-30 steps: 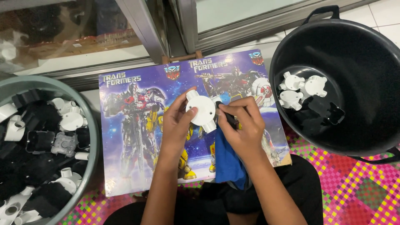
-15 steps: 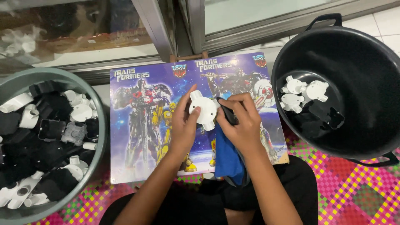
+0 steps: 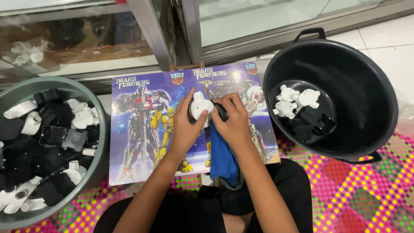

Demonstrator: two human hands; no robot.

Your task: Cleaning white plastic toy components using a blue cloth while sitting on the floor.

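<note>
My left hand (image 3: 184, 127) grips a round white plastic junction box (image 3: 200, 106) over a small table with a colourful robot picture (image 3: 138, 129). My right hand (image 3: 233, 118) presses against the box's right side and pinches a small black part (image 3: 221, 111) there. A blue cloth (image 3: 222, 157) hangs under my right wrist. Both hands touch at the box, above the middle of the table.
A grey-green tub (image 3: 98, 164) at the left holds several white and black plastic fittings. A black pot (image 3: 379, 90) at the right holds a few white and black fittings. A woven pink mat (image 3: 358, 194) covers the floor. Glass sliding doors (image 3: 258, 21) stand behind.
The view has shifted slightly, so the tub shows more at the left. My hands stay on the white box, with small finger movements around the black part.
</note>
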